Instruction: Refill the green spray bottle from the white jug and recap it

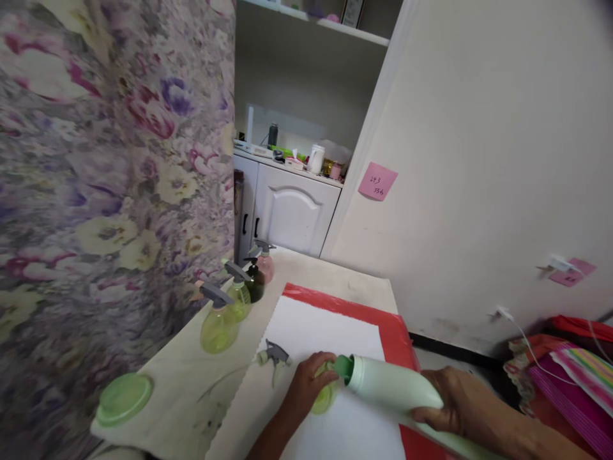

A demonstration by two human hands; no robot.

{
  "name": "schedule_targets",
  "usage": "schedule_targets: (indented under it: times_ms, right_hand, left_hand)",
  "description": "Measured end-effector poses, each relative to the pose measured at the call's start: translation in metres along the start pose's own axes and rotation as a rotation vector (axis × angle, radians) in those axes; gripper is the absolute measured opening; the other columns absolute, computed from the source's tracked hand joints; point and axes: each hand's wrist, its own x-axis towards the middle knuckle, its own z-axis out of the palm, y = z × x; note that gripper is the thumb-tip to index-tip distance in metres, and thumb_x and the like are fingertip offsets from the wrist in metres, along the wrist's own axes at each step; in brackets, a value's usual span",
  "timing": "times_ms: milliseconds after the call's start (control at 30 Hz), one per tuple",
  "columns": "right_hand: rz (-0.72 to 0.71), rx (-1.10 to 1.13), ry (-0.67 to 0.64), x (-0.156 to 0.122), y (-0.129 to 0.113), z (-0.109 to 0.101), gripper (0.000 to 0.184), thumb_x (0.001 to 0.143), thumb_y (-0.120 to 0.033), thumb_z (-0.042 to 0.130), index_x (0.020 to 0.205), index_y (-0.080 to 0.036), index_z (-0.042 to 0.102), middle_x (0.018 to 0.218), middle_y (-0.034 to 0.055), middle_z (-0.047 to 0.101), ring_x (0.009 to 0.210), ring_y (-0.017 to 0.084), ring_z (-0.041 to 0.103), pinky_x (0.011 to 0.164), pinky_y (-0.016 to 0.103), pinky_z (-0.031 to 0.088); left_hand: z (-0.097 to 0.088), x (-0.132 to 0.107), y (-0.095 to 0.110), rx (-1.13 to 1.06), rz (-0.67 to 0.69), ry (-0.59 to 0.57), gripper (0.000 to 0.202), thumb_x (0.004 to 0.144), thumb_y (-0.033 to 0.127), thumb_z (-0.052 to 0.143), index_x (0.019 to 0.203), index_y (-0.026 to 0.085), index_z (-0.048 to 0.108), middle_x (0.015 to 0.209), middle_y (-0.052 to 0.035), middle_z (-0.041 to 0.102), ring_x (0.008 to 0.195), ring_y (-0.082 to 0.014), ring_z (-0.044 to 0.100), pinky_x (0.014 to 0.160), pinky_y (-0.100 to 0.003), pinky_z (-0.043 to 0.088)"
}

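My left hand (313, 377) is closed around the neck of a small yellow-green spray bottle (324, 400), which has no spray head on and stands on the white sheet. In my right hand (445, 396) is a pale green jug (390, 383), tipped over to the left. Its darker green mouth (343, 367) is right at the opening of the bottle. Whether liquid flows between them cannot be made out. A grey spray head (274, 355) with a thin tube lies on the sheet, left of my left hand.
Along the table's left side stand yellow-green spray bottles (219, 329), a dark pump bottle (255, 282) and a pink spray bottle (265, 265). A green round lid or dish (124, 399) lies at the near left corner. A floral curtain (119, 160) hangs left; a wall (460, 160) borders the right.
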Motion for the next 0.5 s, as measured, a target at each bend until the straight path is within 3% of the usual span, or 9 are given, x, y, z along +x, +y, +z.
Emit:
schedule_targets:
  times_ms: [500]
  right_hand:
    - [-0.035,-0.041,0.026,-0.0005,0.0064,0.0042,0.047,0.078,-0.066,0.054,0.076,-0.02,0.062,0.065,0.0019,0.067,0.055,0.015,0.057,0.051,0.025,0.028]
  left_hand:
    - [-0.0006,-0.0011,0.0062,0.002,0.004,-0.003,0.02,0.073,0.026,0.064,0.092,0.021,0.071,0.093,-0.003,0.071,0.092,-0.0225,0.062,0.086,-0.03,0.044]
